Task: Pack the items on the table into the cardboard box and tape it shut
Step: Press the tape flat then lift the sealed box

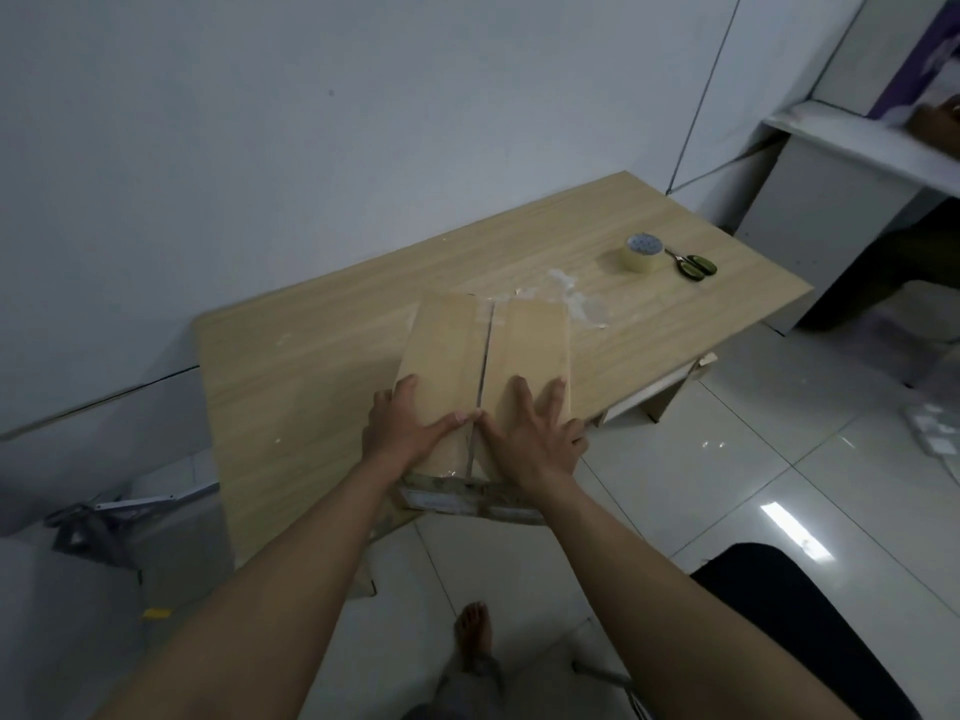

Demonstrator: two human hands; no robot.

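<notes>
A cardboard box (524, 335) stands at the near edge of the wooden table (311, 356), its two top flaps folded down with a dark seam between them. My left hand (410, 426) presses flat on the left flap, fingers spread. On the right flap my right hand (535, 433) lies flat too, and both thumbs meet at the seam. A roll of clear tape (643, 253) sits at the far right of the table, with green-handled scissors (693, 266) just beside it.
Crumpled clear film (576, 298) lies on the table behind the box. A white shelf unit (852, 163) stands at the right with another person's hand on it. A black chair (810, 615) is at the lower right, a metal frame (104, 517) at the left, and my bare foot (475, 628) on the tiled floor.
</notes>
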